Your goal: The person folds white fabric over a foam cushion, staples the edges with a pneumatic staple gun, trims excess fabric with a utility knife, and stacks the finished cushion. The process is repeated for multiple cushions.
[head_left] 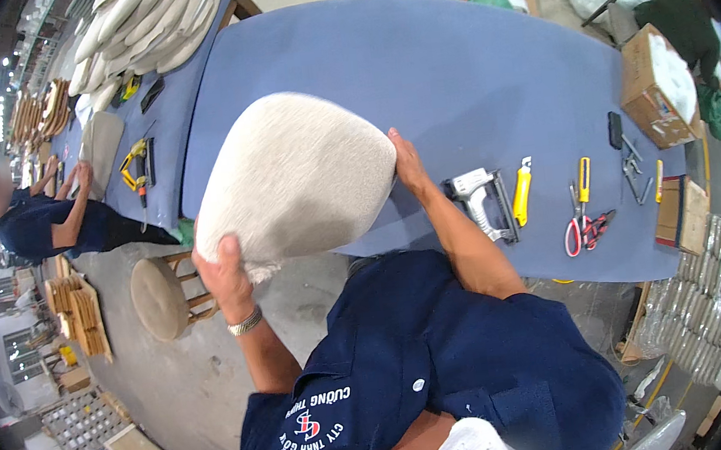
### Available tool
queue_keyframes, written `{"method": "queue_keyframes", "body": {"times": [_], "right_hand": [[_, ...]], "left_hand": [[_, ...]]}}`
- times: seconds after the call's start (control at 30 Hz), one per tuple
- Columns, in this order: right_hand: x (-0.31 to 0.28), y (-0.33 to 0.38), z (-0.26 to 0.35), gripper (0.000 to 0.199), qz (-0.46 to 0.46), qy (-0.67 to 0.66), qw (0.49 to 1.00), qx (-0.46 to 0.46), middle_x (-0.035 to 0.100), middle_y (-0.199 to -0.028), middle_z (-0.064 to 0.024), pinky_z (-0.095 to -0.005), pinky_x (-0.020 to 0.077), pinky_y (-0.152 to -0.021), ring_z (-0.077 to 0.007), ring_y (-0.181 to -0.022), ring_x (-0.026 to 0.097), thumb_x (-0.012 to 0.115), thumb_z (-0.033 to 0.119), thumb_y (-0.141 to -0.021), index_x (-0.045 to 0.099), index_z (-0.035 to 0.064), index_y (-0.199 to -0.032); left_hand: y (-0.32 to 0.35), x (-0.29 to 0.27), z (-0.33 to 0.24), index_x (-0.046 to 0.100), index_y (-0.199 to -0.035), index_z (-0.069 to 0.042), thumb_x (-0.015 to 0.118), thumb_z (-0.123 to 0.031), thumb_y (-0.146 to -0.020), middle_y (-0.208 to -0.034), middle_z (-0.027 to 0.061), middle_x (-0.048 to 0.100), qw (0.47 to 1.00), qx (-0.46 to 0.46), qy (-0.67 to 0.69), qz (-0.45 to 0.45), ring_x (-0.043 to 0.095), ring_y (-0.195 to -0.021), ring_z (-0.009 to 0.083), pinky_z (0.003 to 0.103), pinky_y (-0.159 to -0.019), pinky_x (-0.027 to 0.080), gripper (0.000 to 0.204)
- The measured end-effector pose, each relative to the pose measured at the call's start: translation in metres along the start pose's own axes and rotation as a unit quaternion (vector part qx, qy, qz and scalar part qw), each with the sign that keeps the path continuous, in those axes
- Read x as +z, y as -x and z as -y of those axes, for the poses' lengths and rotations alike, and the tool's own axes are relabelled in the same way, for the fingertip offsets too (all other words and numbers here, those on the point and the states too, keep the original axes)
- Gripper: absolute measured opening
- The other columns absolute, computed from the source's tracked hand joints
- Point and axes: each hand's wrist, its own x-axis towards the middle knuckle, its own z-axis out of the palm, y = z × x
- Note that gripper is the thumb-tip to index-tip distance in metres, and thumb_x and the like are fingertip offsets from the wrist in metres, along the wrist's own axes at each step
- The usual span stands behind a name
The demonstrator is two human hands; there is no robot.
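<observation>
A cream fabric-covered seat cushion (298,174) is held up between my two hands, above the near edge of the blue table. My left hand (225,273) grips its lower left corner, thumb on the upper face and fingers hidden behind. Loose fabric hangs from the edge beside that hand. At the cushion's right edge, my right hand (408,163) holds on with its fingers partly hidden. To the right on the table lie a silver staple gun (483,203) and a yellow utility knife (523,192).
Further right lie a yellow-handled screwdriver (583,180), red-handled scissors (573,236) and a cardboard box (655,88). Stacked cushions (151,27) stand at the far left. A co-worker (52,213) handles another cushion there, near a yellow staple gun (139,167). A round stool (159,299) stands left.
</observation>
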Motion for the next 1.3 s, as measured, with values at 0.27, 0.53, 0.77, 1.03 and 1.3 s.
{"method": "queue_keyframes", "body": {"times": [0.27,0.53,0.77,1.03,1.3], "right_hand": [[0.035,0.001,-0.035,0.062,-0.095,-0.187,0.974,0.091,0.069,-0.085,-0.0088,-0.0391,0.0506,-0.082,-0.0215,-0.086,0.065,0.042,0.057,-0.105,0.069,0.0024,-0.094],[-0.069,-0.043,0.145,0.053,-0.085,-0.034,0.965,-0.246,0.066,-0.073,-0.0061,-0.0334,0.0475,-0.066,-0.0169,-0.066,0.061,0.046,0.042,-0.108,0.072,0.0006,-0.087],[-0.130,-0.068,0.078,0.048,-0.226,0.142,0.932,-0.246,0.071,-0.081,-0.0078,-0.0342,0.0480,-0.074,-0.0192,-0.078,0.063,0.052,0.038,-0.105,0.076,0.0019,-0.083],[-0.095,-0.060,0.099,0.050,-0.275,0.165,0.925,-0.206,0.070,-0.084,-0.0133,-0.0399,0.0475,-0.082,-0.0269,-0.087,0.063,0.050,0.041,-0.104,0.076,0.0069,-0.078],[-0.106,-0.044,0.092,0.050,-0.259,0.208,0.916,-0.226,0.066,-0.081,-0.0105,-0.0390,0.0447,-0.079,-0.0252,-0.084,0.059,0.050,0.039,-0.105,0.076,0.0049,-0.078]], "left_hand": [[0.071,-0.111,-0.025,0.057,-0.133,0.009,0.095,-0.032,-0.069,-0.122,0.0164,0.068,0.991,-0.119,-0.055,0.012,0.066,-0.112,0.0260,0.037,-0.097,0.051,0.086],[0.082,-0.020,0.032,0.062,-0.134,0.003,0.091,0.000,-0.071,-0.127,0.0135,0.071,0.951,-0.214,-0.172,0.140,0.069,-0.110,0.0196,0.036,-0.094,0.055,0.070],[0.057,0.080,0.104,0.056,-0.144,-0.005,0.090,-0.027,-0.076,-0.135,0.0157,0.067,0.909,0.004,-0.331,0.254,0.067,-0.119,0.0296,0.041,-0.098,0.054,0.079],[0.015,0.145,0.065,0.047,-0.150,-0.007,0.083,-0.039,-0.081,-0.131,0.0176,0.067,0.852,0.029,-0.409,0.327,0.068,-0.114,0.0369,0.047,-0.093,0.055,0.084],[-0.040,0.272,0.074,0.027,-0.157,0.003,0.076,-0.041,-0.086,-0.142,0.0324,0.054,0.808,0.009,-0.324,0.492,0.058,-0.127,0.0455,0.050,-0.105,0.049,0.097]]}}
